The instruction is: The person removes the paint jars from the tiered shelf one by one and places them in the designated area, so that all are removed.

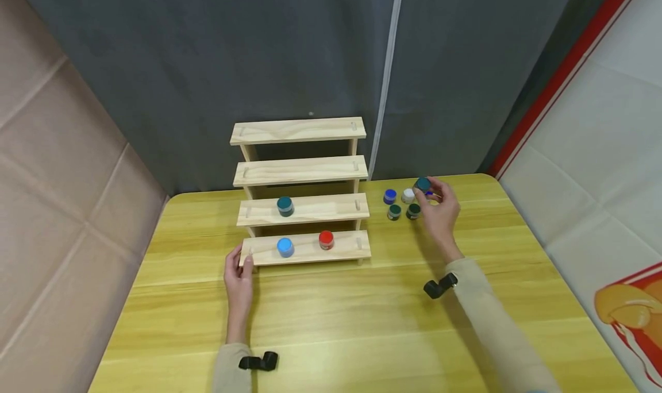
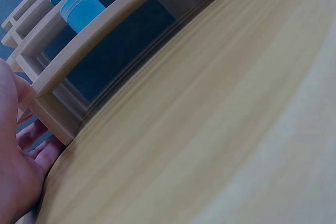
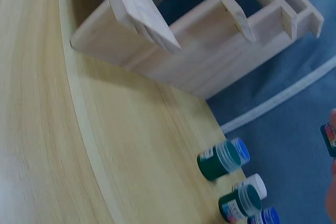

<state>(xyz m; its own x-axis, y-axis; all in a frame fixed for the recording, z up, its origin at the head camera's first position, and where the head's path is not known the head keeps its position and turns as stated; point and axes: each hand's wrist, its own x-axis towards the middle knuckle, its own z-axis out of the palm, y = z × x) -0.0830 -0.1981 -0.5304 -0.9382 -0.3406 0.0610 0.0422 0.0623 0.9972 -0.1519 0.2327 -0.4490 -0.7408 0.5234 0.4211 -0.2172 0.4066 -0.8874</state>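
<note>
A wooden tiered display rack (image 1: 305,208) with stepped shelves stands at the table's back. My left hand (image 1: 239,281) holds the left end of its lowest shelf, thumb on top, other fingers (image 2: 47,153) beside the leg. To the rack's right, my right hand (image 1: 442,215) pinches a small paint jar with a dark teal lid (image 1: 422,184), raised above the other jars; only its edge shows in the right wrist view. On the lowest shelf sit a light blue jar (image 1: 285,247) and a red jar (image 1: 326,240). One shelf higher is a teal jar (image 1: 285,205).
Near my right hand stand two dark green jars (image 3: 214,162), (image 1: 413,211), a white-lidded jar (image 1: 408,196) and a blue jar (image 1: 390,196); another blue jar (image 3: 266,216) is partly hidden. A dark curtain (image 1: 207,65) hangs behind the wooden table (image 1: 331,324).
</note>
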